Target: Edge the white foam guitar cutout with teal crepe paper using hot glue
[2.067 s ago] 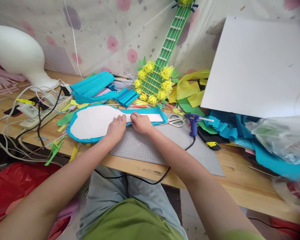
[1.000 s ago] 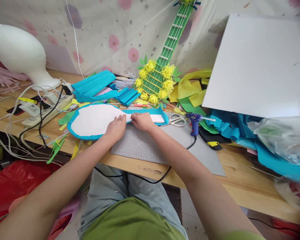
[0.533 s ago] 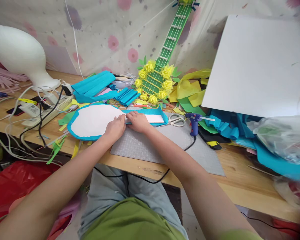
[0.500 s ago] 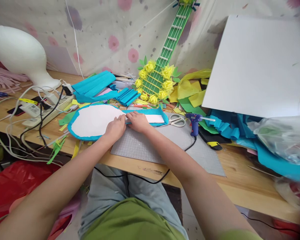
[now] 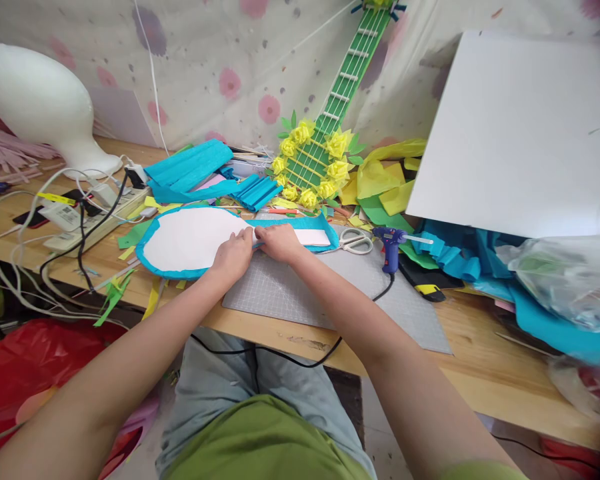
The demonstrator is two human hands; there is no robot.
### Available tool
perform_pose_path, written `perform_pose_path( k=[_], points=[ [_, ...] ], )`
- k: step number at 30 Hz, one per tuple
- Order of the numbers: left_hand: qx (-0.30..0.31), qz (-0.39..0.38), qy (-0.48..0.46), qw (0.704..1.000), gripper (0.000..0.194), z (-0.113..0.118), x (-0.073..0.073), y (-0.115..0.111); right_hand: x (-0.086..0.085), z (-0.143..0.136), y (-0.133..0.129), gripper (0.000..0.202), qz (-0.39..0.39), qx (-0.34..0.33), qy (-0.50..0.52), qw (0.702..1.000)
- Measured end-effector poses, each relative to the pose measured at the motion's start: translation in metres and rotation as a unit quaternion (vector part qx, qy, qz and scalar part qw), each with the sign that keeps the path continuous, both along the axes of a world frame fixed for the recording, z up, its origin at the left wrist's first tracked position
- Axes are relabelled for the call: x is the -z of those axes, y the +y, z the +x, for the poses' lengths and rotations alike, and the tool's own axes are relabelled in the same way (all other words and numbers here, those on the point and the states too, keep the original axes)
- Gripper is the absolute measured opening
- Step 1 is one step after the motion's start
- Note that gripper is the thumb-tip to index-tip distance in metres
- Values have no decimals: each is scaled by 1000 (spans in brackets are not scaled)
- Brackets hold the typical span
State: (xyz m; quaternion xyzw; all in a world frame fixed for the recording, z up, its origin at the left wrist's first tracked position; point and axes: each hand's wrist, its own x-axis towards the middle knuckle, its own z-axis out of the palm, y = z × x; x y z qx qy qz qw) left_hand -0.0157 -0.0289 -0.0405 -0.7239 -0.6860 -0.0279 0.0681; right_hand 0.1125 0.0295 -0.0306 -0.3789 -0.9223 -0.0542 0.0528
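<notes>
A white guitar-shaped board [image 5: 190, 237] lies on the table with blue crepe paper [image 5: 333, 233] folded around its edges. At the joint between the rounded body and the narrow neck, my left hand [image 5: 234, 253] has its fingers closed on the blue paper edge. Close beside it, my right hand [image 5: 279, 241] pinches the same edge at the start of the neck. Both sets of fingertips nearly meet, and they hide the paper under them. Scissors [image 5: 356, 241] rest just past the neck's end, next to a blue glue gun [image 5: 391, 247].
A grey cutting mat [image 5: 300, 300] lies under the neck. Behind stands a green toy guitar [image 5: 343, 93] with yellow paper roses. Folded blue crepe paper [image 5: 190, 167], a power strip [image 5: 100, 223] with cables, a white foam head [image 5: 40, 100] and a white board [image 5: 520, 133] surround the work.
My right hand's fingers have curled in slightly more at the neck joint. The board and my left hand stay nearly in place; the view has shifted very slightly.
</notes>
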Motion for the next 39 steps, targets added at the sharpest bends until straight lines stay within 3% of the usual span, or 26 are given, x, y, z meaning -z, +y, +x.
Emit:
perform_pose_path(
  k=[9,17,24,35,39],
  points=[
    [-7,-8,-10,1000,36,1,-5,-2,-2,0,-2,30,-8,15,-2,1000],
    [60,-58,-88,993,73,-16,-9,-6,-5,-2,-2,32,-22,36,-3,999],
    [36,-49,-74,995,58,-11,-9,-7,-6,-2,0,33,-16,23,12,1000],
    [18,-35,-69,997,58,-9,-5,-6,-18,-11,2,37,-25,20,-6,999],
    [8,-52,-120,991,58,-13,-12,-1,-24,-15,1,32,-24,25,-19,999]
  ],
)
